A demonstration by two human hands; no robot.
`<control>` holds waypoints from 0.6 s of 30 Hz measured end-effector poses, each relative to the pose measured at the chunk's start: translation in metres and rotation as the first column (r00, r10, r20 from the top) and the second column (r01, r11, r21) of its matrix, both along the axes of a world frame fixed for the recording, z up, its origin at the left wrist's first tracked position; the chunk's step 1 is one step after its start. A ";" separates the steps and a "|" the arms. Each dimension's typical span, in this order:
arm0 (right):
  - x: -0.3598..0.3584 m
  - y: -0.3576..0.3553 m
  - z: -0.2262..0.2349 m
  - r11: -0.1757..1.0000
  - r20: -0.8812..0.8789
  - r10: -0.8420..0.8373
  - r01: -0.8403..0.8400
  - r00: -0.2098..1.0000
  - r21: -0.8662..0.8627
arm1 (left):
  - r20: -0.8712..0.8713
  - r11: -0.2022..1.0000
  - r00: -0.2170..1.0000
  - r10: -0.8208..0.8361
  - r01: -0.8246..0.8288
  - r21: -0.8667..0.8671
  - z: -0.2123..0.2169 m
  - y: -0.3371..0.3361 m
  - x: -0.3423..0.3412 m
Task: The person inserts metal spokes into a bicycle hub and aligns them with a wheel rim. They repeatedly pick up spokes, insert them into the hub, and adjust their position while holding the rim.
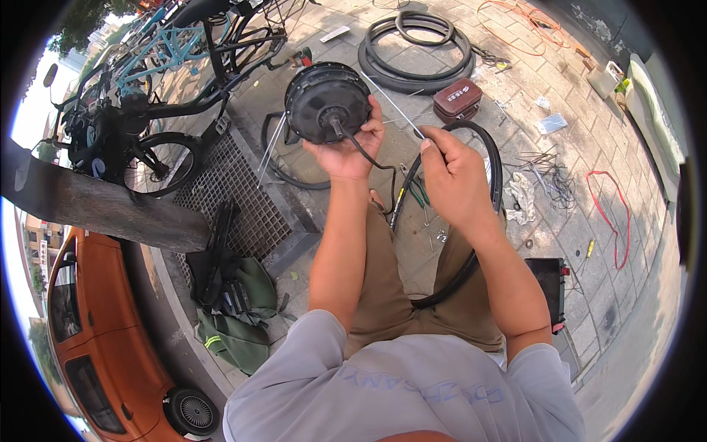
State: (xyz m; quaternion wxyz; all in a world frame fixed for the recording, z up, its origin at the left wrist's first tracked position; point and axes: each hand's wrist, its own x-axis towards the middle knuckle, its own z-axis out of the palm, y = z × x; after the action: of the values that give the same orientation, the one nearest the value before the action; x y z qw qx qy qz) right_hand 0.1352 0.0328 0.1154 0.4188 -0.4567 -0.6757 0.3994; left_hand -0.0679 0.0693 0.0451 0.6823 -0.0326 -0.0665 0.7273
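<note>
Black hub motor point(327, 102) sits gripped in the left hand point(346, 151) over the lap while the right hand point(453, 173) pinches a thin spoke point(390, 103) (lacing stage, seemingly), needing alignment with a flange hole.

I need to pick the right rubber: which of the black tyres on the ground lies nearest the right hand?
The black tyre looping behind the right hand and down across the lap. The stacked tyres lie farther off on the paving, beyond the maroon case.

Bare paving point(589, 243) to the right is open. Ahead, stacked black rubber tyres point(416, 55), a dark red case point(457, 99) and, probably, thin loose metal spokes point(549, 173) block the way.
</note>
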 end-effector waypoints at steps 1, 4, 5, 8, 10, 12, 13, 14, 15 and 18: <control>-0.001 -0.004 0.002 1.000 -0.010 0.014 -0.014 1.000 -0.014 | 0.007 1.000 1.000 0.013 -0.013 -0.015 -0.002 -0.001 -0.002; -0.009 -0.011 0.000 0.997 -0.024 0.075 -0.076 0.997 -0.034 | 0.029 0.997 0.999 0.034 -0.032 -0.065 0.005 -0.003 0.001; -0.013 -0.012 -0.002 0.995 -0.011 0.097 -0.097 0.995 -0.011 | -0.001 0.998 0.999 0.053 -0.053 -0.032 0.002 -0.003 0.001; -0.020 -0.014 0.002 0.988 -0.008 0.153 -0.153 0.988 -0.027 | -0.071 0.998 0.996 0.062 -0.061 0.013 -0.002 0.000 -0.010; -0.023 -0.010 0.000 0.986 0.003 0.169 -0.169 0.986 0.008 | -0.074 0.997 0.994 0.082 -0.082 0.000 -0.001 -0.003 -0.011; -0.026 -0.006 -0.001 0.986 -0.015 0.159 -0.159 0.987 0.044 | -0.084 0.995 0.991 0.105 -0.105 0.004 0.005 -0.004 -0.006; -0.027 -0.005 0.003 0.985 -0.033 0.172 -0.172 0.985 0.017 | -0.085 0.994 0.990 0.112 -0.110 0.025 0.007 -0.005 -0.006; -0.028 -0.004 0.009 0.983 -0.047 0.184 -0.185 0.982 -0.008 | -0.082 0.992 0.990 0.118 -0.115 0.048 0.008 -0.007 -0.005; -0.029 -0.003 0.013 0.980 -0.061 0.195 -0.197 0.979 -0.034 | -0.089 0.990 0.987 0.133 -0.129 0.047 0.009 -0.008 -0.005; -0.032 0.000 0.015 0.983 -0.078 0.178 -0.174 0.981 0.057 | -0.101 0.986 0.980 0.169 -0.167 0.030 0.009 -0.008 -0.003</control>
State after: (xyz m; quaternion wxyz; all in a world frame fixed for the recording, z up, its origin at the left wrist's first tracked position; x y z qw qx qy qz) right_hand 0.1031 0.0328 0.1304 0.4205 -0.3677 -0.7053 0.4364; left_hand -0.0714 0.0608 0.0546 0.6213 0.0177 -0.0414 0.7823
